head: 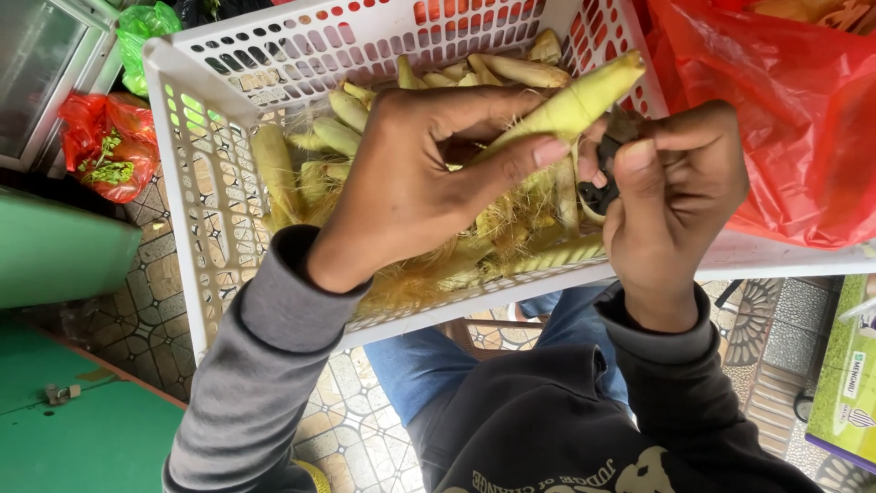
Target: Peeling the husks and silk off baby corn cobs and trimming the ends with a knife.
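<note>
Big white perforated plastic basket (196, 183) fills the middle, resting across the person's lap, w/ a heap of pale yellow-green baby corn ears (333, 132) and husk silk inside. Red plastic bag (785, 119) sits far right, touching the basket rim; a smaller red bag w/ greens (109, 146) lies far left, a green surface (64, 246) near left. Left hand (411, 183) is closed round one long pale yellow-green baby corn ear (570, 105), thumb & fingers pinching its lower part, tip pointing up-right above the heap. Right hand (671, 196) is curled tight on a small dark tool (602, 187), just beside the ear's base. Ear looks light, fairly stiff but likely to snap if bent; husk prob. smooth & a bit slick, so the thicker base end seems the safest spot to grip. Hard to make out: the tool is mostly hidden by fingers, kind unclear; the ear's base is covered by the left thumb; basket's far right end is cut off behind the bag.
</note>
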